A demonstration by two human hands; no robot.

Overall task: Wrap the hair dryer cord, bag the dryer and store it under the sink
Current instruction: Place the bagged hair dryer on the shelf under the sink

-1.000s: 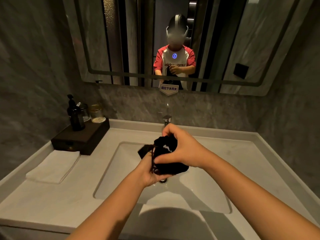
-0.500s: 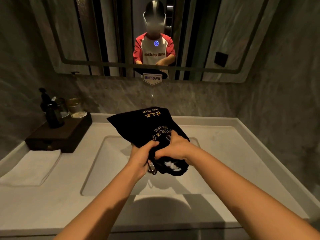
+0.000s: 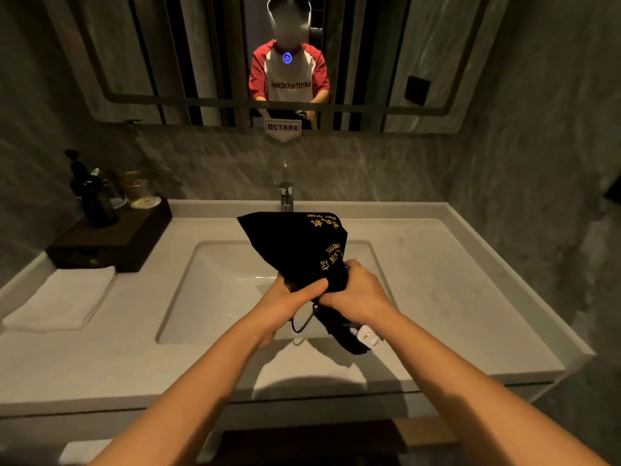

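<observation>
Two bare forearms reach forward from the bottom edge and meet above a white sink basin. The left hand is on the left, palm turned inward. Its fingers are curled round the gathered neck of a black cloth bag, and its thumb lies flat along the top of the bunched cloth. The right hand is just beside it and touching it, with the back of the hand toward the camera. Its fingers are wrapped round the same neck from the other side.

The bag rises from both hands and leans away toward the tap. It is held in the air over the basin, and gold lettering runs down its right side. A thin dark drawstring hangs in a loop below the hands. More black cloth trails down to the right under the right wrist, ending beside a small white piece. Whether this is a tag or a plug cannot be told. The hair dryer itself cannot be made out.

To the left on the pale counter lies a folded white towel. Behind the towel is a dark tray holding a pump bottle and glass jars. A mirror hangs above.
</observation>
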